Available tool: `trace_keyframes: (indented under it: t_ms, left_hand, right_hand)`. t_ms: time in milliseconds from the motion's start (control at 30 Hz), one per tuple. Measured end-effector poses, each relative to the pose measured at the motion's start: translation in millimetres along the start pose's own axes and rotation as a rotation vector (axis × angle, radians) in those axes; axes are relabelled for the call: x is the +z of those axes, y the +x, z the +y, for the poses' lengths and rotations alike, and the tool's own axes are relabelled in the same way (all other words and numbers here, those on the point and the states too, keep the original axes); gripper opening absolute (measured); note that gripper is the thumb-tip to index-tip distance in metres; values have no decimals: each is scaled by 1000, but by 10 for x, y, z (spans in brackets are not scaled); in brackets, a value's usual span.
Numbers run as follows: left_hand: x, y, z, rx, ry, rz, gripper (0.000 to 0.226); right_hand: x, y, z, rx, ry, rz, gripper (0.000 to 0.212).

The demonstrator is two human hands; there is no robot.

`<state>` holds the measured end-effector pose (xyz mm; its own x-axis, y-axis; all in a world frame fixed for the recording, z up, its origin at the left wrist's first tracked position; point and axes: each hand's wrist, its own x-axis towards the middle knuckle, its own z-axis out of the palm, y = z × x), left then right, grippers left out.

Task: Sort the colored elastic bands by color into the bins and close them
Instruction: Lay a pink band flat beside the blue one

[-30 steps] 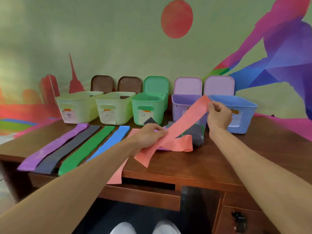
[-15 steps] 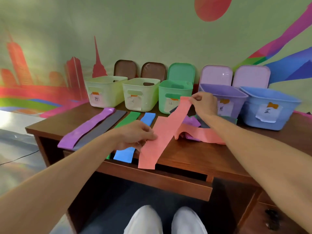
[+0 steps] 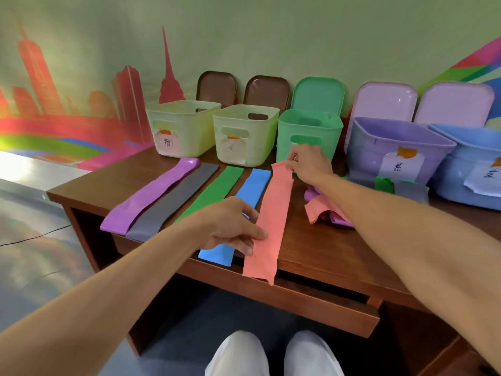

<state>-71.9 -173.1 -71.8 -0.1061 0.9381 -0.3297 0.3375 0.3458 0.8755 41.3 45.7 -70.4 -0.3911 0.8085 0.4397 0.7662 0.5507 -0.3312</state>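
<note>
Left grip (image 3: 230, 223) is clamped on the salmon band (image 3: 273, 213), with thumb and fingertips pinching its left edge close to the near end. Right grip (image 3: 309, 161) pinches the same band's far end between curled fingers, just in front of the green bin (image 3: 309, 128). The band runs straight from far to near along the wooden surface (image 3: 325, 251), and its near end hangs over the front edge. To its left, side by side in the same direction, lie the blue band (image 3: 254, 185), green band (image 3: 217, 188), grey band (image 3: 176, 202) and purple band (image 3: 151, 196). To its right sits a crumpled heap of bands (image 3: 325, 210) in salmon and purple, and farther right a folded green and grey pair (image 3: 401, 188). Along the far edge stand five open bins, each with a paper label on its front: two pale yellow bins (image 3: 184, 128) at the left, then the green one, a purple bin (image 3: 393, 139) and a blue bin (image 3: 466, 164). Their walls hide their floors, so I cannot tell what they contain. Behind them, lids (image 3: 318, 92) lean against the wall: two brown, one green, two pink.
</note>
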Motion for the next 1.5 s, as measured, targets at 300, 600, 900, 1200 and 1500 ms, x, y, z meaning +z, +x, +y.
trace_keyframes:
  t_ms: [300, 600, 900, 1200, 1500]
  left_hand:
    - [47, 123, 65, -8, 208, 57, 44]
    - [119, 222, 151, -6, 652, 149, 41]
    - [288, 179, 242, 348, 904, 287, 33]
    - [1109, 428, 422, 619, 475, 401, 12]
    - [1404, 972, 445, 735, 677, 712, 23]
  right_hand:
    - [202, 80, 150, -15, -190, -64, 17]
    - [212, 104, 162, -53, -283, -121, 20]
    - [-395, -50, 235, -89, -84, -123, 17]
    - [-1124, -676, 826, -64, 292, -31, 13]
    - [-1000, -1354, 1526, 156, 388, 254, 16]
